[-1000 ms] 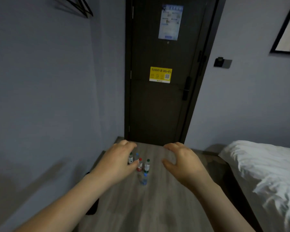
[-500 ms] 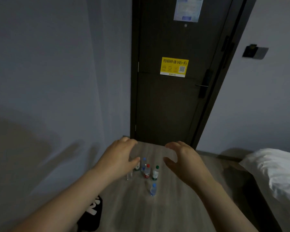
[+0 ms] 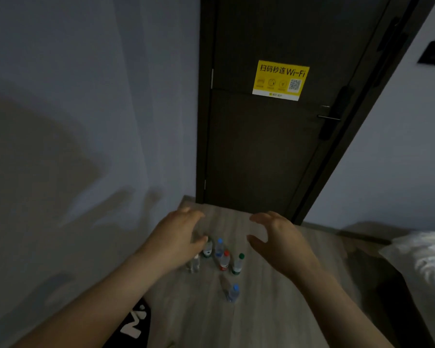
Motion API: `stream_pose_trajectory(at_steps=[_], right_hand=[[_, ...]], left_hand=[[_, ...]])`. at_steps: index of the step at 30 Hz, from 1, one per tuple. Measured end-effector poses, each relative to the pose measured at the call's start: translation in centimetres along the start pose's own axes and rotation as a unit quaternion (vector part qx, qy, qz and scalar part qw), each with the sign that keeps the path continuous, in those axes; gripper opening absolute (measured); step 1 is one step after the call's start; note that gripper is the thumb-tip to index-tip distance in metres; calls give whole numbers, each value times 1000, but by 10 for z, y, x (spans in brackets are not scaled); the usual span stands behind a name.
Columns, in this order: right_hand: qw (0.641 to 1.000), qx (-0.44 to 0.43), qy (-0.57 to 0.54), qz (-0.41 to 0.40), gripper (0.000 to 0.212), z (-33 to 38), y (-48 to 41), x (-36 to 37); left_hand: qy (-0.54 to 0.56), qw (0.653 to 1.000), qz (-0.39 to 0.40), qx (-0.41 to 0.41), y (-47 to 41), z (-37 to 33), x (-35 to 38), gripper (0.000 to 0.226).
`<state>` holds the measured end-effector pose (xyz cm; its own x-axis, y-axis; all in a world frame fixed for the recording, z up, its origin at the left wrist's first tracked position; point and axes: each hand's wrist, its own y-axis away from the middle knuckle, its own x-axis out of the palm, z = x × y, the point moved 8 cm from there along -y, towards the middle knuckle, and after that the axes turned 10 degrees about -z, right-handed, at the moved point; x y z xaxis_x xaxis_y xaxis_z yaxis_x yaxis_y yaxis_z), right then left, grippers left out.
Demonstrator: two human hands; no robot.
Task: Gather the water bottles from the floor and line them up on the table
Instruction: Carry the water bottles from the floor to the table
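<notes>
Several small water bottles stand in a cluster on the wooden floor (image 3: 261,310) in front of the door. Among them are a red-capped bottle (image 3: 224,261), a green-capped bottle (image 3: 237,264), a blue-capped bottle (image 3: 219,247), a bottle with a green label (image 3: 207,248) and a clear one (image 3: 194,264) partly behind my left wrist. Another blue-capped bottle (image 3: 232,293) stands alone, nearer to me. My left hand (image 3: 178,237) and my right hand (image 3: 278,241) hover high above the cluster, fingers spread and curled, holding nothing. No table is in view.
A dark door (image 3: 269,136) with a yellow Wi-Fi sticker (image 3: 280,80) closes the far end. A grey wall (image 3: 73,146) runs along the left. A bed with white bedding (image 3: 422,267) sits at the right. A black item with white lettering (image 3: 136,322) lies at the lower left.
The view has tilted down and drawn closer to the door and bottles. Both hands keep the same open, spread pose in front of me.
</notes>
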<state>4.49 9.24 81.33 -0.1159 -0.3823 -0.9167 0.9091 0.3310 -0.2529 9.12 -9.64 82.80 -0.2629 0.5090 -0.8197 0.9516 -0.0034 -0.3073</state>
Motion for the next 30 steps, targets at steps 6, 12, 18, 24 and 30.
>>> stream_pose_trajectory(at_steps=[6, 12, 18, 24, 30], right_hand=[[998, 45, 22, 29, 42, -17, -64, 52], [993, 92, 24, 69, 44, -38, -101, 104], [989, 112, 11, 99, 41, -68, -116, 156], [984, 111, -10, 138, 34, -110, -125, 229], [977, 134, -34, 162, 43, -163, -121, 321]], left_hand=[[6, 999, 46, -12, -67, 66, 24, 42], [10, 994, 104, -17, -117, 107, 66, 50], [29, 988, 144, -52, -133, 137, 123, 38], [4, 975, 200, -102, -129, 178, 205, 45], [3, 964, 216, -153, -111, 232, 301, 51]])
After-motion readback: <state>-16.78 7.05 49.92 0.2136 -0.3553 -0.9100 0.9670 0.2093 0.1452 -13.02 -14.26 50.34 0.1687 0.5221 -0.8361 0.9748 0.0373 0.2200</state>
